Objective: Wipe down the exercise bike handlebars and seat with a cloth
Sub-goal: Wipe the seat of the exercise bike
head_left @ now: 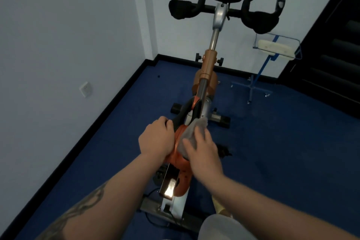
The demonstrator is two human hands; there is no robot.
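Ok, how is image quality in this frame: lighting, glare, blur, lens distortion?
Head view: the room is dim, with a bluish cast; a bright glare patch sits on the shiny metal plate below the seat. The right hand pressing the cloth looks slightly motion-blurred; the left hand is sharper. Wide-angle bending shows in the wall edges and handlebars.

A room corner is being shown: pale walls, blue carpet, black skirting; a socket at nine o'clock, a blue stand at two o'clock.
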